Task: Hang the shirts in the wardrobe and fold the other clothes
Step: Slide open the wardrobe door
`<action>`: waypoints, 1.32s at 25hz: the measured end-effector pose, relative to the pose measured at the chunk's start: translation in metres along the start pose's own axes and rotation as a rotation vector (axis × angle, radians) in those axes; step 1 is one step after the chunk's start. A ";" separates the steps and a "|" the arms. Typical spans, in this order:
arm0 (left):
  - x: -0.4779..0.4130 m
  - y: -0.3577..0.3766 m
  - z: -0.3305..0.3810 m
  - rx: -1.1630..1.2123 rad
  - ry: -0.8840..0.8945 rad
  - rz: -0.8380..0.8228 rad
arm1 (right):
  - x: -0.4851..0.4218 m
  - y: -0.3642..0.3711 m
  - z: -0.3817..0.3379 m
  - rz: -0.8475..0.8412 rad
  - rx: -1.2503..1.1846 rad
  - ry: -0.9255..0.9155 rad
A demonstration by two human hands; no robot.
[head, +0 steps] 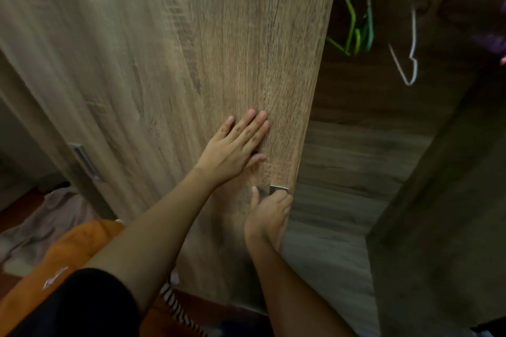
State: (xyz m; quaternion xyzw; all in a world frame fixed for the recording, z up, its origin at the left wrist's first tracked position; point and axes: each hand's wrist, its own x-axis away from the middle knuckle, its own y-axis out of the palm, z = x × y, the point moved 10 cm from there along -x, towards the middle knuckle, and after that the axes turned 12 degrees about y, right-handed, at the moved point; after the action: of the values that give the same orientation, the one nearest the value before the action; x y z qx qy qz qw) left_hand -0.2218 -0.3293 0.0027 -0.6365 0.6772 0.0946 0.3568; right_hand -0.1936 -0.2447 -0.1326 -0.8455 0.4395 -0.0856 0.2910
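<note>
Far left, low: we see a pale pinkish cloth (41,216) lying crumpled; we can't tell what surface it lies on. Just right of it is an orange garment (79,246) with a small pale print, bunched up and partly under the black sleeve (82,306) of the left arm. A black-and-white striped cloth (179,306) pokes out below that forearm. All three clothes sit low, outside the wardrobe, left of the door's bottom corner.

Above the pale cloth there's a recessed metal pull (85,163) on a second wood panel behind the front door.

Centre: the wood-grain wardrobe door (164,63) fills most of the view. The left hand (236,146) lies flat on the door's face near its right edge, fingers straight and together, thumb spread, holding nothing. Just below it, the right hand (269,217) grips the door's right edge. Its fingers curl round the edge and its thumb points up on the face. It sits at a small metal handle (279,188) and partly covers it.

Right of the door edge: the wardrobe interior (350,159) is open and dark, with horizontal wood fronts or shelves; we can't tell which. Up top, green hangers (357,38) are bunched together. A white hanger (413,35) hangs apart to their right. Both are motion-blurred. At the far right edge there's a purple item (492,41), too blurred to identify. Lower right is a dark wood panel (438,213).
</note>
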 end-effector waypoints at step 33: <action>0.287 -0.163 -0.011 0.311 -0.779 -0.677 | 0.206 0.088 -0.095 -0.809 -0.001 -0.741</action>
State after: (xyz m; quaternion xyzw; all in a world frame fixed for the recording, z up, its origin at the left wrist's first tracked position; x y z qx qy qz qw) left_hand -0.0556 -0.5921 -0.1090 -0.6766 0.2579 0.1018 0.6821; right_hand -0.1691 -0.4864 -0.1277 -0.9208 -0.0524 0.1131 0.3697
